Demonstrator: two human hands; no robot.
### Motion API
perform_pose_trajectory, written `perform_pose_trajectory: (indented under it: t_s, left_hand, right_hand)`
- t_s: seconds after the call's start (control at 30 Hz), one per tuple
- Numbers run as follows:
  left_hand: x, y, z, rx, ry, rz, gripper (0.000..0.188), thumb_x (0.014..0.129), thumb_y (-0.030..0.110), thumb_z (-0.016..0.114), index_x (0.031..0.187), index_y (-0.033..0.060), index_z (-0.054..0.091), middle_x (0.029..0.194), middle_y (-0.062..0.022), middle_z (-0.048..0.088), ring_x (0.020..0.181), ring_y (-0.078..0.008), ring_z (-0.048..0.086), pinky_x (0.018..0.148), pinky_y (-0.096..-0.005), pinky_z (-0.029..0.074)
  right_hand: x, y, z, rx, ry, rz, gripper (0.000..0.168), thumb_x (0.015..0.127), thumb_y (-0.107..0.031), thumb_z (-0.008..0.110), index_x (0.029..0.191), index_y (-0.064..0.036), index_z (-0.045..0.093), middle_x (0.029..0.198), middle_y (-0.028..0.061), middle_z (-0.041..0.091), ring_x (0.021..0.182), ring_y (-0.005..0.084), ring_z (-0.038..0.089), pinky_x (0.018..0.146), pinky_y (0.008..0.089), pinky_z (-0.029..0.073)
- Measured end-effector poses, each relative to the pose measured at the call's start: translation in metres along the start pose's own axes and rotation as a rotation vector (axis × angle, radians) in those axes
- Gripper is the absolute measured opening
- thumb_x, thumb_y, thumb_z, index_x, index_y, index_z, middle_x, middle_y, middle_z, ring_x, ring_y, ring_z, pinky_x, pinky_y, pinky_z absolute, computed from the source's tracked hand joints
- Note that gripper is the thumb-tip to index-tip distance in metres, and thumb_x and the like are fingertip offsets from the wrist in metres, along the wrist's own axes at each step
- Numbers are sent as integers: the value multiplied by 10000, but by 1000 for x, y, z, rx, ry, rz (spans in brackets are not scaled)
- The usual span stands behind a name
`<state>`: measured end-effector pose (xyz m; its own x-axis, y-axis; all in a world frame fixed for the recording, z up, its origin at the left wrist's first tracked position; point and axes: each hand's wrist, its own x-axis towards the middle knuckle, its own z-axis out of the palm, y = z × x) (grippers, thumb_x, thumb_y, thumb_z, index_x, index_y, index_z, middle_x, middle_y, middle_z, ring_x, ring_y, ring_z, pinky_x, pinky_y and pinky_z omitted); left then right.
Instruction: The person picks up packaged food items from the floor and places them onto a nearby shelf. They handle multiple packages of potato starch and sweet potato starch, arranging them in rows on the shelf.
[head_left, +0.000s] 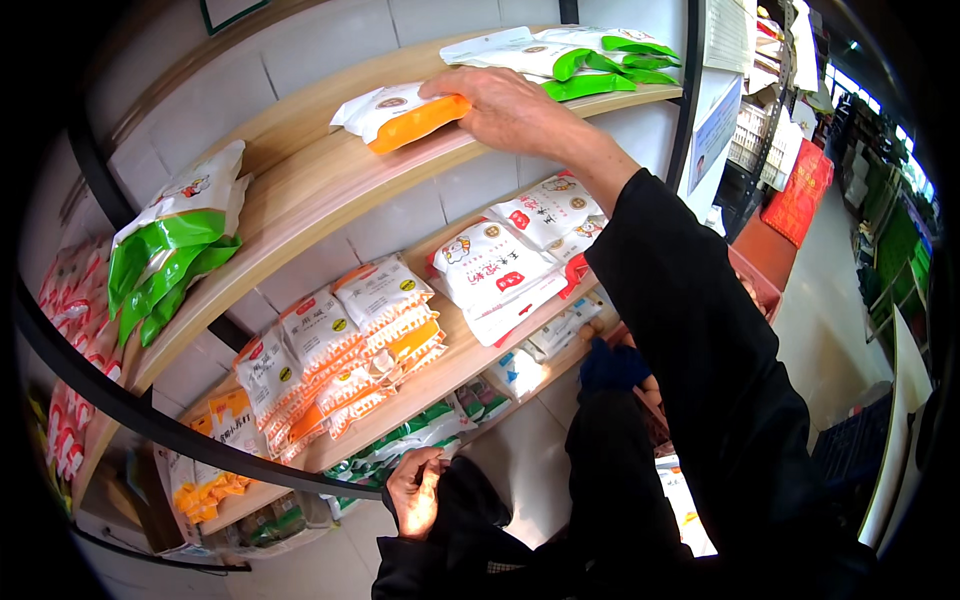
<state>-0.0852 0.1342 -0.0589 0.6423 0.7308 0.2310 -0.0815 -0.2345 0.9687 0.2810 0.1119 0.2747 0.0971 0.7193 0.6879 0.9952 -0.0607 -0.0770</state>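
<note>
My right hand (506, 109) reaches up to the upper wooden shelf and grips the right end of a white-and-orange plastic bag (409, 124). The bag lies flat near the shelf's front edge. Just to the right of that hand is a pile of white-and-green bags (592, 64). Further left on the same shelf, more white-and-green bags (176, 232) lean over its front edge. Low down, beside my dark-clothed leg, my left hand (415, 491) is loosely curled, with nothing visible in it.
On the shelf below are stacked white-and-orange packets (322, 337) and white-and-red bags (499, 262). A black metal shelf frame (225, 450) curves across the lower left. Green packets (420, 435) fill a lower level. To the right stands a red crate (757, 285) beside an aisle (817, 337).
</note>
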Motion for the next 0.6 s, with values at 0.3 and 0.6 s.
perform_pose_trajectory:
  t_s: [0.3,0.6]
  left_hand:
    - [0,-1,3,-63,0,1,109,951,33,630,1005,-40,690,947,-93,654,779,-167,668,732,-275,542]
    - [-4,-21,-9,-14,-31,22,193,943,175,678,1041,8,683,1014,-83,664,806,-161,637,760,-296,523]
  right_hand:
    - [-27,-1,0,208,175,-83,366,819,-31,510,1141,-52,685,1116,166,692,1061,353,635,978,406,479]
    - [-260,-55,7,411,584,113,320,781,86,589,1083,5,655,1059,181,671,971,340,666,826,379,548]
